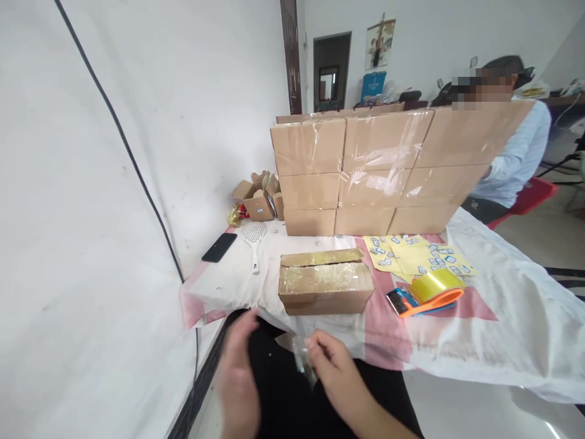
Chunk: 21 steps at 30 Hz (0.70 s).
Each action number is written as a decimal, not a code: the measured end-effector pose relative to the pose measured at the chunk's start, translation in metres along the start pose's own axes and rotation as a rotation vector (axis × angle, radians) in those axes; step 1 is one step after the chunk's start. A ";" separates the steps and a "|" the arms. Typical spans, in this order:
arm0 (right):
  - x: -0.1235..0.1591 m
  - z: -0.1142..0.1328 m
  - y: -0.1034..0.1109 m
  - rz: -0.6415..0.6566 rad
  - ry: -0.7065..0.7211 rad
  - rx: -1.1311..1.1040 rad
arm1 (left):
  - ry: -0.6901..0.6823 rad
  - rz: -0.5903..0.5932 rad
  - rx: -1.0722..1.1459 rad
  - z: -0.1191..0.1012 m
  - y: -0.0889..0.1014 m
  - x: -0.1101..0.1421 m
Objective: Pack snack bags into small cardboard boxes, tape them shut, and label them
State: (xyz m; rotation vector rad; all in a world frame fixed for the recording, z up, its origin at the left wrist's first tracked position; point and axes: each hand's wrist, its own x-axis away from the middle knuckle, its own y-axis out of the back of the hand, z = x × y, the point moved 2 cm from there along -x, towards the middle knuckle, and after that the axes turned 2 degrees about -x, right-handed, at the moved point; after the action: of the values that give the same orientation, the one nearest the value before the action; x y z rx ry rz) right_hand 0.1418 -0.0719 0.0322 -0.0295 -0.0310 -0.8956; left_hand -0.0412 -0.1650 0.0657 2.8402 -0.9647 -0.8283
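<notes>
Pinching crumpled, clear plastic [301, 356], the right grip [338, 373] faces an empty, spread left grip [238, 373]

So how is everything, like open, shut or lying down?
Left hand: open, holding nothing.
Right hand: pinching a clear strip.
Clear strip: looks crumpled, blurred.
Near box: taped, gap showing along its top.
Stacked boxes: taped, look shut.
Small back carton: flaps open.
Phone: flat, dark.
White brush: lying flat.
Yellow sheets: spread flat.
Yellow tape roll: wound up.
</notes>
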 end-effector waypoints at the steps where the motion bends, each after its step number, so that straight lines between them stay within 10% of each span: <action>1: -0.003 -0.002 -0.014 0.020 0.002 -0.105 | -0.082 0.226 0.041 -0.003 -0.022 0.012; 5: -0.008 -0.004 -0.051 0.033 0.090 -0.186 | -0.049 0.480 0.301 0.003 -0.068 0.026; 12: 0.001 -0.018 -0.054 0.218 0.425 0.333 | 0.288 -0.030 0.613 0.035 -0.059 -0.003; 21: -0.006 -0.017 -0.040 -0.159 0.608 0.237 | 0.272 -0.082 0.637 0.016 -0.058 0.020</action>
State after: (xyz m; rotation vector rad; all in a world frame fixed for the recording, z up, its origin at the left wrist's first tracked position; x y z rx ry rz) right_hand 0.1070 -0.0925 0.0155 0.4712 0.4321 -1.0246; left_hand -0.0030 -0.1277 0.0313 3.4008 -1.2542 -0.1216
